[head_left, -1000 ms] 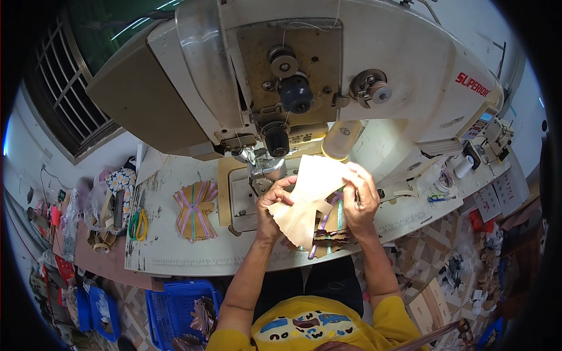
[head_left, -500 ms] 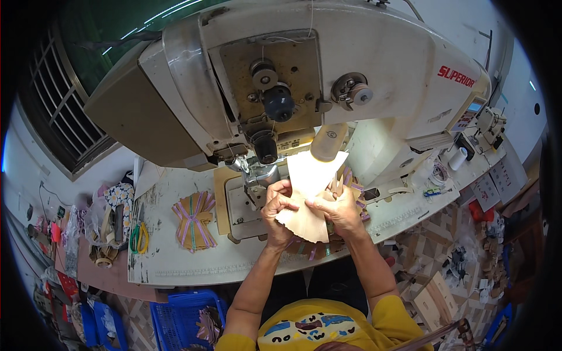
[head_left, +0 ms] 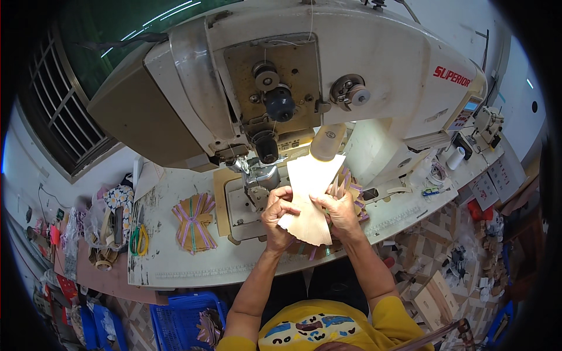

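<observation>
A pale beige, hourglass-shaped fabric piece is stretched between my hands in front of the sewing machine. My left hand pinches its left edge at the narrow waist. On the other edge, my right hand grips it between thumb and fingers; something thin and pointed shows between those fingers. The upper part of the piece is washed out by the machine's lamp. Left of the needle area lies a brown piece with purple and green stripes. More striped pieces lie partly hidden behind and below my hands.
Yellow-and-green-handled scissors lie on the table at the left, near a plastic bag of odds and ends. Blue baskets stand on the floor at the lower left. A white thread cone stands at the right.
The beige piece has turned slightly and now lies flatter, its lower flap spread more to the right. Both hands keep their hold with small finger shifts.
</observation>
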{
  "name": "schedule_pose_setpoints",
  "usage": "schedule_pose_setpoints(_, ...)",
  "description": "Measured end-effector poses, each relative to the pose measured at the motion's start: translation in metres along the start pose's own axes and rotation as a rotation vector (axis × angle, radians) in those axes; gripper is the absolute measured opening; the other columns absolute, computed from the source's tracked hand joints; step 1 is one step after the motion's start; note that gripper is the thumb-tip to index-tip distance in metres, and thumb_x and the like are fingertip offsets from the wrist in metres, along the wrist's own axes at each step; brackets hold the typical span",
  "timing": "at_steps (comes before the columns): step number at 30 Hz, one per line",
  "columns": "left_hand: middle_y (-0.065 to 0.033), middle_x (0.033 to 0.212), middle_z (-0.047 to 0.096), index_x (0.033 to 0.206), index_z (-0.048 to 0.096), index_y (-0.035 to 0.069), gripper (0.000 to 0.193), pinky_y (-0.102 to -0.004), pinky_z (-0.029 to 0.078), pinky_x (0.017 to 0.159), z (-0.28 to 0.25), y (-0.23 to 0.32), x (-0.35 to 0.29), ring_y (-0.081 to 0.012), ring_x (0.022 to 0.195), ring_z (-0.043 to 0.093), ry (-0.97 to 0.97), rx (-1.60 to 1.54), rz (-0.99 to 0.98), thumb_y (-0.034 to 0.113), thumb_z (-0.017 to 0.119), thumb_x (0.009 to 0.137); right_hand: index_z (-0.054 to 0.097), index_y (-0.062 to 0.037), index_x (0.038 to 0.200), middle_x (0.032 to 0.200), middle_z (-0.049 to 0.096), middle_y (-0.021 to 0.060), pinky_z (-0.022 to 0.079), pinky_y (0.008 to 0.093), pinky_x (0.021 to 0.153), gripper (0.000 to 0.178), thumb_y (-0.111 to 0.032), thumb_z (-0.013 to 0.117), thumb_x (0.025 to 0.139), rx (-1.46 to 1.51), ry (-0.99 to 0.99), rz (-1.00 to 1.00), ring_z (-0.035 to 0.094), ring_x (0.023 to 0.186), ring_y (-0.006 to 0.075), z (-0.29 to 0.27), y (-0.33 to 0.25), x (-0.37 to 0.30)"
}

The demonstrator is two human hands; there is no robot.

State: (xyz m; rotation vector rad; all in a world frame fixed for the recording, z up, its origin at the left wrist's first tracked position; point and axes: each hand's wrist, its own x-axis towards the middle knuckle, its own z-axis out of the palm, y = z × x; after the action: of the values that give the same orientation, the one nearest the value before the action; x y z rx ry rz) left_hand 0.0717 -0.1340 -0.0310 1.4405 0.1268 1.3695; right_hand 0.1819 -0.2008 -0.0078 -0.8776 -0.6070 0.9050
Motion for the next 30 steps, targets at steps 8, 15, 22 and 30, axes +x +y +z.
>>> schedule_pose_setpoints(8, -0.0108, 0.100, 0.046, 0.068, 0.057, 0.002, 0.006, -0.0284, 0.041, 0.076, -0.002, 0.006, -0.002, -0.0169, 0.088, 0.049, -0.023, 0.043, 0.010, 0.000, 0.062, 0.065, 0.056, 0.0054, 0.082, 0.075, 0.058, 0.0070, 0.047, 0.0208, 0.060, 0.013, -0.001, 0.057, 0.071, -0.007, 0.026, -0.006, 0.055, 0.065, 0.0099, 0.006, -0.003, -0.006)
schedule_pose_setpoints(15, -0.0138, 0.108, 0.045, 0.066, 0.058, 0.005, 0.010, -0.0324, 0.039, 0.081, -0.008, 0.023, -0.011, -0.0225, 0.097, 0.047, -0.022, 0.169, 0.036, 0.003, 0.066, 0.062, 0.054, -0.0006, 0.076, 0.065, 0.054, 0.0018, 0.033, 0.0144, 0.035, 0.007, -0.003, 0.057, 0.072, -0.065, -0.044, 0.077, 0.047, 0.046, 0.0039, 0.005, -0.004, -0.019)
schedule_pose_setpoints(22, -0.0136, 0.089, 0.056, 0.074, 0.046, 0.005, 0.014, -0.0386, 0.037, 0.083, -0.058, 0.055, -0.024, -0.0225, 0.080, 0.055, -0.006, 0.345, 0.251, 0.008, 0.059, 0.071, 0.058, 0.0007, 0.083, 0.067, 0.058, 0.0026, 0.041, 0.0208, 0.051, 0.018, -0.017, 0.056, 0.078, -0.549, -0.498, 0.187, 0.051, 0.056, 0.0067, 0.024, 0.005, -0.040)
schedule_pose_setpoints(30, -0.0075, 0.062, 0.045, 0.081, 0.042, 0.002, 0.010, -0.0265, 0.034, 0.049, -0.150, 0.084, -0.009, -0.0158, 0.053, 0.043, 0.419, 0.931, -0.250, 0.000, 0.041, 0.071, 0.057, 0.0009, 0.091, 0.069, 0.060, 0.0072, 0.044, 0.0214, 0.058, 0.021, -0.010, 0.060, 0.074, -0.794, -0.648, 0.194, 0.056, 0.062, 0.0091, 0.041, 0.022, -0.060)
